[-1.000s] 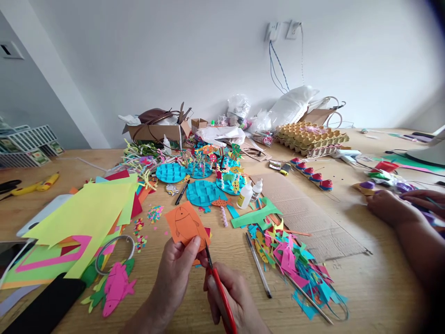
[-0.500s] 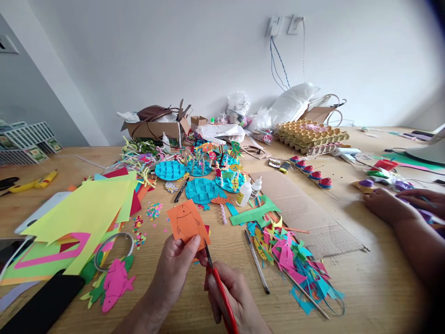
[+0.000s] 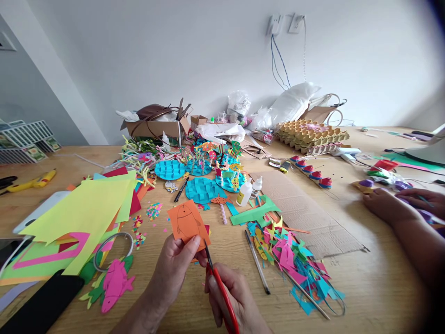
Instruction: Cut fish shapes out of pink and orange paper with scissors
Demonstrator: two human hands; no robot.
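Observation:
Pinched between thumb and fingers of my left hand [image 3: 174,266] is a piece of orange paper [image 3: 187,222] with a fish outline drawn on it in black. My right hand [image 3: 232,292] is closed round the red handles of a pair of scissors [image 3: 224,294]. The dark blades meet the paper at its lower right corner, beside the drawn tail. Pink and green fish cutouts [image 3: 116,283] lie to the left of my left hand. A silver pen [image 3: 257,262] rests to the right of my right hand.
Coloured paper sheets [image 3: 86,204] cover the left side. Paper scraps [image 3: 295,255] and a cardboard sheet [image 3: 306,213] lie to the right. Glue bottles [image 3: 244,192] stand near blue discs [image 3: 205,190]. At the far right another person's hands [image 3: 382,204] handle purple pieces.
Both hands, the orange paper and the scissors hold almost the same position. The view has shifted very slightly.

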